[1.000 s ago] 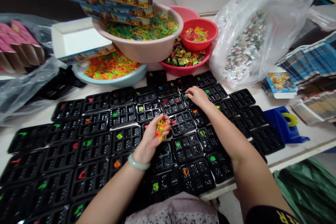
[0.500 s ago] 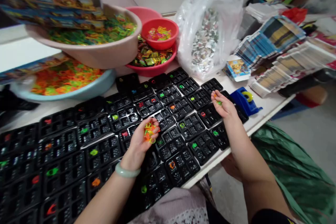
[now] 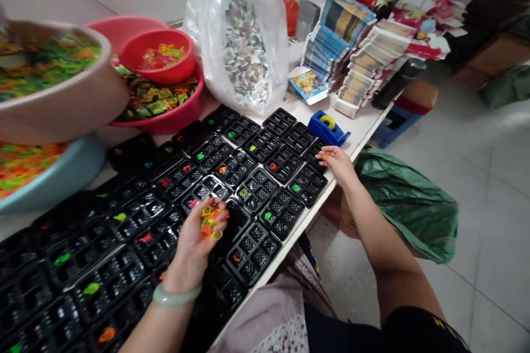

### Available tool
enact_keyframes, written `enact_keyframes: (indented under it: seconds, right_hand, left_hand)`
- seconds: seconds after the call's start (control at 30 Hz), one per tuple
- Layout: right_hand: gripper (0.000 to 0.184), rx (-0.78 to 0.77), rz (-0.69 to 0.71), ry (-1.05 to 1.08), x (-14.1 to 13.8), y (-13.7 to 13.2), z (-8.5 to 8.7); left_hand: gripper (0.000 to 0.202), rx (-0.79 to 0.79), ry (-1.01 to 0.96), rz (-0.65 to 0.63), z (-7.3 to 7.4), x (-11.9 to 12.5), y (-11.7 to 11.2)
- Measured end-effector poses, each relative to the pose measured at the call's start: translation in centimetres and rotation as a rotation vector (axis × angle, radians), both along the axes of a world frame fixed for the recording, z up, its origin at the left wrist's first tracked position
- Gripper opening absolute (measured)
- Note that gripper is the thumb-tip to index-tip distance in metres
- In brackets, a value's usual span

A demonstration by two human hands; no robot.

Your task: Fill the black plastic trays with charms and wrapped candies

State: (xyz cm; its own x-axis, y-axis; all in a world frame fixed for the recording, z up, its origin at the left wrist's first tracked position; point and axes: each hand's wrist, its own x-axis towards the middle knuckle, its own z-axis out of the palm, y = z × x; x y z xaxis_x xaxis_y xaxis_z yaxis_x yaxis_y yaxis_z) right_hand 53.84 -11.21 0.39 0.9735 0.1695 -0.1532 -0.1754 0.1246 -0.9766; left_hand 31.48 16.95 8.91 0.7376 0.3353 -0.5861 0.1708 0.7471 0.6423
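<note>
Several black compartment trays [image 3: 256, 190] cover the white table, most with one small coloured plastic ring in a corner cell. My left hand [image 3: 194, 242], a pale green bangle on its wrist, is cupped palm-up over the trays and holds a bunch of orange and green plastic rings [image 3: 210, 222]. My right hand [image 3: 337, 162] reaches to the trays at the table's right edge, beside a blue tape dispenser [image 3: 329, 128]. Its fingers pinch a small orange ring over a tray there.
Basins of coloured rings stand at the back left: a beige one [image 3: 58, 94], a light blue one [image 3: 53, 171] and red ones [image 3: 159, 55]. A clear plastic bag [image 3: 244, 44] of small packets and stacks of printed cards [image 3: 356, 49] lie behind. A green bag [image 3: 406, 204] sits on the floor.
My right hand has moved from the middle trays out to those at the table's right edge. The view has swung right with it. My left hand keeps its bunch of rings.
</note>
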Motion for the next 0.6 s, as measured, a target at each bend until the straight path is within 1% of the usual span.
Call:
enact_keyframes:
  seconds: [0.1,0.17,0.23,0.27,0.33,0.4,0.47,0.53,0.6]
  right_hand:
    - [0.025,-0.110,0.020,-0.081,0.5,-1.0,-0.1]
    - [0.024,-0.186,-0.005,-0.138,1.2,-1.4,0.0]
    - [0.018,-0.288,-0.032,-0.230,2.1,-1.4,0.0]
    - [0.014,-0.358,-0.024,-0.288,2.5,-1.3,-0.1]
    - [0.010,-0.532,0.043,-0.419,3.1,-0.7,-0.2]
    - [0.014,-0.719,0.135,-0.526,3.3,0.2,-0.3]
    - [0.018,-0.878,0.213,-0.586,3.4,0.9,-0.4]
    - [0.018,-0.992,0.275,-0.606,3.4,1.3,-0.3]
    - [0.018,-1.064,0.329,-0.616,3.4,1.4,-0.2]
  left_hand:
    - [0.022,0.020,-0.003,-0.033,0.0,0.5,-0.7]
    - [0.023,0.027,0.002,-0.049,0.1,0.8,-1.1]
    - [0.023,0.034,0.010,-0.049,0.3,1.0,-1.5]
    - [0.024,0.036,0.014,-0.048,0.3,1.1,-1.7]
    - [0.024,0.038,0.023,-0.044,0.5,1.3,-2.0]
    - [0.023,0.041,0.028,-0.049,0.5,1.4,-2.1]
    - [0.022,0.047,0.026,-0.051,0.4,1.5,-2.1]
    - [0.022,0.046,0.023,-0.050,0.3,1.5,-2.0]
    - [0.021,0.034,0.022,-0.042,0.2,1.4,-1.8]
